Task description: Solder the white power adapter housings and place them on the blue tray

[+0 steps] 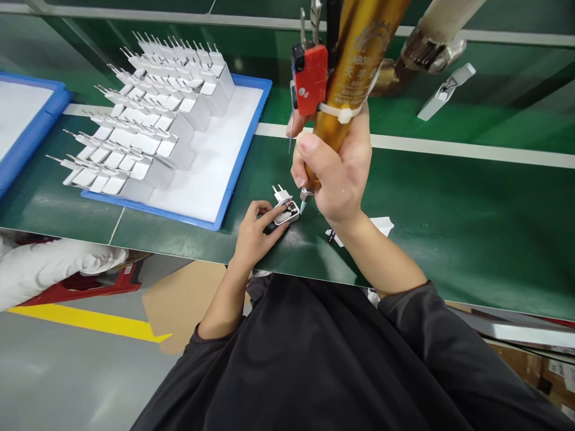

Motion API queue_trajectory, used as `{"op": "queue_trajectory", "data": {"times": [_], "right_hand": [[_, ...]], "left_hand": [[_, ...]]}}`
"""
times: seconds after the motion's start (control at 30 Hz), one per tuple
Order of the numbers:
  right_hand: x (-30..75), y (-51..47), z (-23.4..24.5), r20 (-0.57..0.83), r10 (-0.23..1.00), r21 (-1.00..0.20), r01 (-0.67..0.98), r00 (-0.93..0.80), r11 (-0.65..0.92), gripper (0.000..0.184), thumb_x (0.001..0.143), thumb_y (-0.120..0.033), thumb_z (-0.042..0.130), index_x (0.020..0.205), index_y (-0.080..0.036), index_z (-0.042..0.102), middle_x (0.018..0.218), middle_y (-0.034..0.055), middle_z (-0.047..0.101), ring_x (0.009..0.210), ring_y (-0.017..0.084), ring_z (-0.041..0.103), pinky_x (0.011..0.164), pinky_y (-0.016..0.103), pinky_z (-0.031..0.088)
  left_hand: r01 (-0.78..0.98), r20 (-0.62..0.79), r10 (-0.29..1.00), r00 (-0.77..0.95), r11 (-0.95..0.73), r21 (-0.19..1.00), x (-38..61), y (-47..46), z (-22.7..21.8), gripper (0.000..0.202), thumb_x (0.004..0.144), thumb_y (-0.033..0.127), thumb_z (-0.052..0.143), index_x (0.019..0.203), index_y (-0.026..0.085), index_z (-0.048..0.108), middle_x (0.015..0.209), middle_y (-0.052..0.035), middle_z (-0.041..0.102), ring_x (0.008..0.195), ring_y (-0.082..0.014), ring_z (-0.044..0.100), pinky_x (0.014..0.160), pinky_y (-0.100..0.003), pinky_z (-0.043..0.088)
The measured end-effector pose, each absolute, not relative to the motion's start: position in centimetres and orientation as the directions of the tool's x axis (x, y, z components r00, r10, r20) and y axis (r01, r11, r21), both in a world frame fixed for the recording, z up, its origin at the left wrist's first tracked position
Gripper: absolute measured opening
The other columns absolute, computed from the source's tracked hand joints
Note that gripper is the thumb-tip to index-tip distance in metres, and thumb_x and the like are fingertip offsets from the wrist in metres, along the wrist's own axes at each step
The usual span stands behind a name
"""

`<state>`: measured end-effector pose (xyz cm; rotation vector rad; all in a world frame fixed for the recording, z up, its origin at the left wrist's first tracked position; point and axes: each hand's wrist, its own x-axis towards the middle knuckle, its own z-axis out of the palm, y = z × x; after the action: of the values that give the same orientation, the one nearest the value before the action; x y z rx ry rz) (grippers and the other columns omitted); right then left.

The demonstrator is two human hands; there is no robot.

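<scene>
My left hand (255, 234) is closed on a small white charger plug (286, 209), holding it down on the green bench with its two prongs pointing up and its open side showing. My right hand (336, 173) grips a golden hanging screwdriver (354, 66), thumb on top. The tool's tip (303, 206) sits just right of the plug's open side, touching or nearly so. A red clip (309, 78) is strapped to the tool with a white cable tie.
A blue-rimmed white tray (245, 137) at the left holds several rows of white plug housings (153, 114). Another blue tray (31, 129) lies at the far left. A white scrap (381, 226) lies under my right wrist. A grey-white part (444, 91) rests at the back right.
</scene>
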<state>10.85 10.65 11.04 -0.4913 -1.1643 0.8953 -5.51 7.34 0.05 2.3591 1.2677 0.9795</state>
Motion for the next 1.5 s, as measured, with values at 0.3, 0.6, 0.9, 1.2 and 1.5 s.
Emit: {"op": "queue_trajectory", "data": {"times": [0.3, 0.6, 0.9, 1.2, 1.5], "right_hand": [[11.0, 10.3, 11.4, 0.557, 0.821, -0.762, -0.318, 0.123, 0.564, 0.026, 0.084, -0.036, 0.063, 0.101, -0.028, 0.045, 0.091, -0.0033, 0.057, 0.081, 0.008, 0.061, 0.077, 0.023, 0.055], [11.0, 10.9, 10.7, 0.601, 0.797, -0.711, -0.415, 0.062, 0.568, 0.027, 0.084, -0.026, 0.061, 0.106, -0.029, 0.046, 0.094, -0.0056, 0.057, 0.05, 0.002, 0.041, 0.05, 0.021, 0.042], [11.3, 11.0, 10.6, 0.561, 0.825, -0.757, -0.356, 0.077, 0.548, 0.027, 0.083, -0.03, 0.061, 0.106, -0.031, 0.046, 0.095, -0.005, 0.057, 0.049, 0.003, 0.04, 0.047, 0.023, 0.037], [11.2, 11.2, 10.5, 0.578, 0.811, -0.715, -0.423, 0.091, 0.557, 0.027, 0.083, -0.024, 0.062, 0.106, -0.028, 0.048, 0.093, -0.006, 0.059, 0.05, 0.002, 0.041, 0.067, 0.023, 0.05], [11.7, 11.0, 11.0, 0.546, 0.834, -0.772, -0.339, 0.079, 0.537, 0.024, 0.085, -0.034, 0.061, 0.101, -0.028, 0.045, 0.091, -0.0073, 0.059, 0.051, 0.003, 0.045, 0.059, 0.021, 0.049]], "left_hand": [[0.581, 0.372, 0.835, 0.404, -0.549, 0.601, -5.1, 7.6, 0.5, 0.033, 0.081, 0.027, 0.069, 0.114, 0.024, 0.066, 0.097, -0.0042, 0.053, 0.091, -0.0162, 0.056, 0.081, -0.031, 0.052], [0.442, 0.285, 0.947, 0.15, -0.322, 0.837, -4.7, 8.4, 0.9, 0.056, 0.079, 0.038, 0.07, 0.127, 0.023, 0.045, 0.126, -0.0102, 0.055, 0.121, -0.0219, 0.054, 0.094, -0.035, 0.052], [0.379, 0.087, 0.947, 0.309, -0.206, 0.902, -2.5, 11.5, 0.6, 0.045, 0.086, 0.032, 0.058, 0.128, 0.02, 0.049, 0.104, -0.0057, 0.069, 0.083, -0.0151, 0.066, 0.077, -0.029, 0.054], [0.585, 0.351, 0.796, 0.493, -0.601, 0.544, -3.9, 10.2, 2.1, 0.05, 0.089, 0.039, 0.052, 0.134, 0.019, 0.045, 0.106, -0.0107, 0.064, 0.096, -0.0244, 0.056, 0.086, -0.038, 0.046], [0.667, 0.415, 0.794, 0.444, -0.602, 0.439, -4.5, 9.1, 1.2, 0.028, 0.089, 0.038, 0.058, 0.11, 0.02, 0.059, 0.092, -0.0063, 0.066, 0.085, -0.018, 0.061, 0.077, -0.028, 0.049]]}}
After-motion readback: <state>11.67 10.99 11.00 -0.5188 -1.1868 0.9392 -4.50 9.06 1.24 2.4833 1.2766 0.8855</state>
